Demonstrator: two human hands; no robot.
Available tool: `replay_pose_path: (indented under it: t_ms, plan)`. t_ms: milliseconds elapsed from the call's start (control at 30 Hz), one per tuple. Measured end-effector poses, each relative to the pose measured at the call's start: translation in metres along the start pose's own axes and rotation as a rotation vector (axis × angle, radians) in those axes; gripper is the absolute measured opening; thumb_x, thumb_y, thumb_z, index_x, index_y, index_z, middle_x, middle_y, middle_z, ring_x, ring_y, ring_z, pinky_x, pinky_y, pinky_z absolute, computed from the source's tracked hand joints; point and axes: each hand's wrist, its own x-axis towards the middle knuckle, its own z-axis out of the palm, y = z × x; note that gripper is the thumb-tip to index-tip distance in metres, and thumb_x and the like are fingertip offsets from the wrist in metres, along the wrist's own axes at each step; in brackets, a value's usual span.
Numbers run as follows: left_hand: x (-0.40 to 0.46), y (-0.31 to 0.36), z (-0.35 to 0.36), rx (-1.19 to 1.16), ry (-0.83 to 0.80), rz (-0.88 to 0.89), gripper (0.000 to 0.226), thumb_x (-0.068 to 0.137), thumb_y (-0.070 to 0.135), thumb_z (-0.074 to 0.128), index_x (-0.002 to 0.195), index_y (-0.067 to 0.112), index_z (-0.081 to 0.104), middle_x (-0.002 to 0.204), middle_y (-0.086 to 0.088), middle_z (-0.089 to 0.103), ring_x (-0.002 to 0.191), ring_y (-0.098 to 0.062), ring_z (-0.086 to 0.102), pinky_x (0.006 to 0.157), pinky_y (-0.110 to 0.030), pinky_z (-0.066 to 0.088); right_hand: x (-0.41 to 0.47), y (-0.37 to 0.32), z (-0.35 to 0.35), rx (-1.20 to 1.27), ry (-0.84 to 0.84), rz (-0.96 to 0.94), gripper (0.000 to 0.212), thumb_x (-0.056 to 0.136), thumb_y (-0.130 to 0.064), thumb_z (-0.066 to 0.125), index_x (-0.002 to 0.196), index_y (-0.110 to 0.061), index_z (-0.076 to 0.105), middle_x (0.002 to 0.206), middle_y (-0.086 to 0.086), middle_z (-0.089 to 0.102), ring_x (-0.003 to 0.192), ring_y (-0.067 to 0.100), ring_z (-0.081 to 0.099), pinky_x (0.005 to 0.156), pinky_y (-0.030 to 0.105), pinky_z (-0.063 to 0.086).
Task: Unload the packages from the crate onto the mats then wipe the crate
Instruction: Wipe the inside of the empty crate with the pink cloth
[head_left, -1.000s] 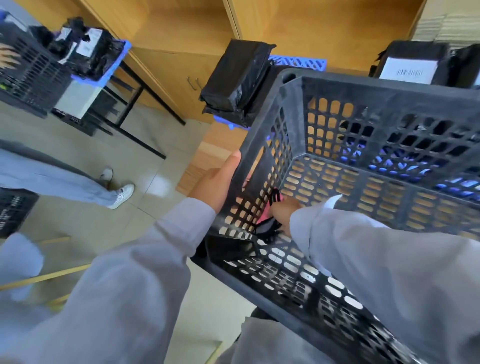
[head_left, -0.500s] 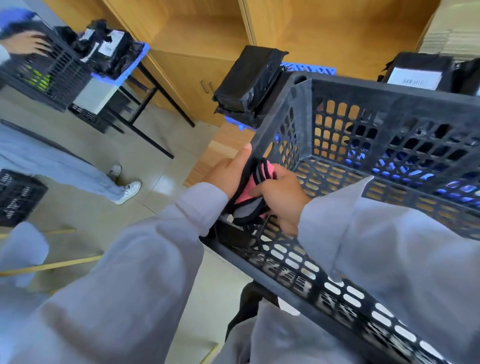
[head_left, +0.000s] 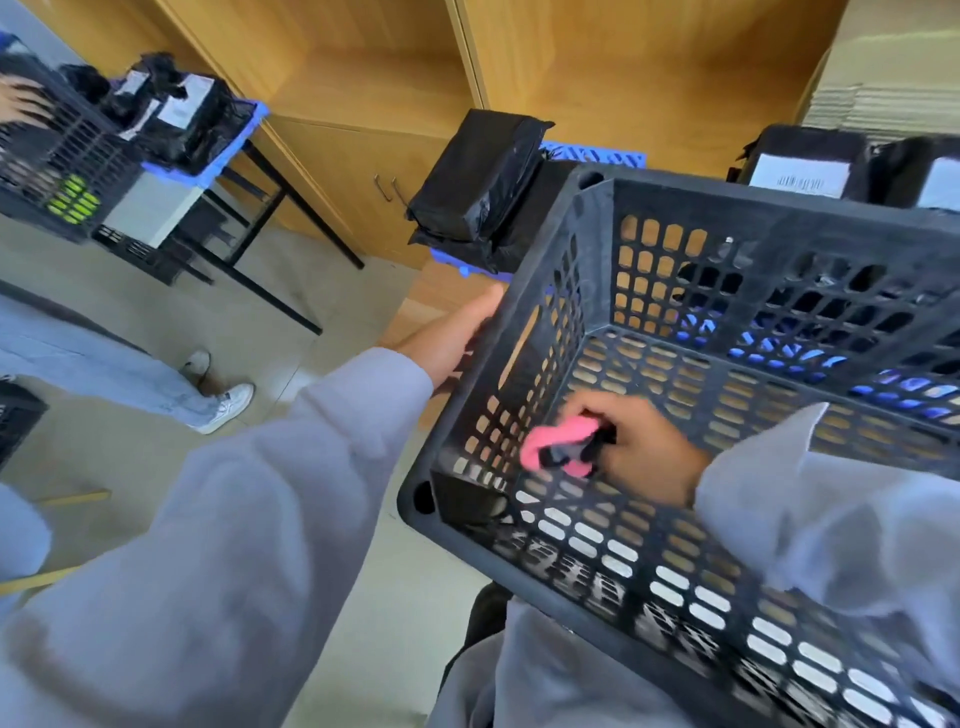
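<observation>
A black slotted plastic crate (head_left: 675, 202) fills the right of the head view, tilted toward me, with no packages inside. My left hand (head_left: 452, 340) grips its left wall from outside. Inside the crate, my right hand (head_left: 644, 452) grips a pink and black cloth (head_left: 558, 441) against the inner left wall near the bottom corner. Black wrapped packages (head_left: 478, 176) lie on a blue mat (head_left: 597, 153) beyond the crate. More packages with white labels (head_left: 802, 166) sit at the far right.
At the upper left, another person's hand (head_left: 21, 101) rests on a second black crate (head_left: 57, 161) on a table with black packages (head_left: 182, 114) on a blue mat. That person's legs and white shoes (head_left: 228, 402) stand on the tiled floor. Wooden cabinets (head_left: 363, 78) line the back.
My right hand has moved the cloth from the top of the crate's left wall down to its lower inside corner. My left hand has kept its hold on that wall.
</observation>
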Motion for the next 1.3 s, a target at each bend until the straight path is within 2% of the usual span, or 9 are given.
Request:
replay_pose_path:
  t_ms: [167,367,500,667,767,900,1000,1167,1300]
  plan:
    - [0.010,0.023,0.022,0.058,0.097,-0.024,0.088,0.078,0.084,0.032,0.141,0.025,0.048,0.147,0.001,0.044,0.135,-0.028,0.040,0.115,-0.045,0.025,0.030,0.043,-0.001,0.364,0.400,0.702,0.031,0.083,0.011,0.063,0.104,-0.012,0.061,0.095,0.011,0.065,0.097,0.032,0.063,0.080,0.039,0.050]
    - [0.025,0.019,0.027,0.161,0.151,0.054,0.072,0.094,0.068,0.025,0.139,0.016,0.047,0.113,0.000,0.044,0.104,-0.020,0.041,0.088,-0.032,0.026,0.078,0.049,0.032,0.412,0.404,0.903,0.030,0.087,0.001,0.065,0.116,-0.003,0.060,0.092,0.012,0.064,0.093,0.030,0.059,0.080,0.036,0.050]
    - [0.027,0.017,0.023,0.159,0.132,0.016,0.079,0.083,0.079,0.029,0.130,0.023,0.059,0.125,0.003,0.059,0.115,-0.025,0.053,0.103,-0.037,0.034,0.099,0.048,0.045,0.453,0.445,0.947,0.036,0.090,-0.003,0.057,0.125,-0.005,0.053,0.113,0.013,0.062,0.095,0.028,0.061,0.088,0.036,0.048]
    - [0.023,0.021,0.023,0.133,0.139,0.018,0.071,0.091,0.071,0.029,0.136,0.021,0.051,0.109,0.003,0.041,0.097,-0.017,0.036,0.086,-0.029,0.025,0.094,0.051,0.040,0.723,0.451,0.911,0.046,0.088,0.007,0.055,0.132,-0.006,0.051,0.094,0.010,0.060,0.087,0.028,0.059,0.073,0.036,0.049]
    - [0.021,0.022,0.024,0.087,0.137,0.028,0.071,0.092,0.069,0.031,0.138,0.019,0.049,0.104,0.004,0.040,0.097,-0.016,0.035,0.086,-0.030,0.022,0.095,0.039,0.026,0.886,0.463,0.815,0.042,0.087,0.008,0.056,0.126,-0.007,0.056,0.105,0.017,0.068,0.094,0.032,0.067,0.075,0.039,0.056]
    - [0.018,0.022,0.025,0.083,0.128,0.033,0.074,0.092,0.069,0.030,0.143,0.017,0.042,0.116,-0.001,0.043,0.101,-0.015,0.033,0.086,-0.033,0.023,0.091,0.005,0.007,1.019,0.442,0.649,0.042,0.089,0.009,0.054,0.126,-0.009,0.056,0.106,0.016,0.070,0.085,0.028,0.070,0.065,0.033,0.058]
    - [0.012,0.024,0.026,0.095,0.134,0.028,0.074,0.093,0.068,0.029,0.145,0.016,0.039,0.139,-0.005,0.045,0.118,-0.017,0.040,0.092,-0.032,0.025,0.085,-0.027,-0.002,1.073,0.444,0.500,0.044,0.089,0.011,0.052,0.127,-0.010,0.059,0.114,0.017,0.071,0.100,0.033,0.070,0.083,0.041,0.060]
    - [0.005,0.026,0.026,0.073,0.149,0.041,0.069,0.096,0.063,0.029,0.146,0.016,0.038,0.151,-0.008,0.038,0.136,-0.024,0.036,0.108,-0.034,0.025,0.078,-0.066,-0.009,0.903,0.503,0.254,0.042,0.087,0.012,0.053,0.121,-0.011,0.060,0.113,0.015,0.071,0.103,0.031,0.070,0.092,0.049,0.056]
    - [0.010,0.023,0.024,0.044,0.145,0.052,0.064,0.097,0.061,0.030,0.136,0.015,0.051,0.128,-0.010,0.053,0.115,-0.023,0.047,0.092,-0.030,0.030,0.063,-0.076,0.004,0.549,0.496,0.073,0.032,0.087,0.011,0.056,0.113,-0.008,0.057,0.105,0.017,0.067,0.097,0.029,0.067,0.090,0.046,0.055]
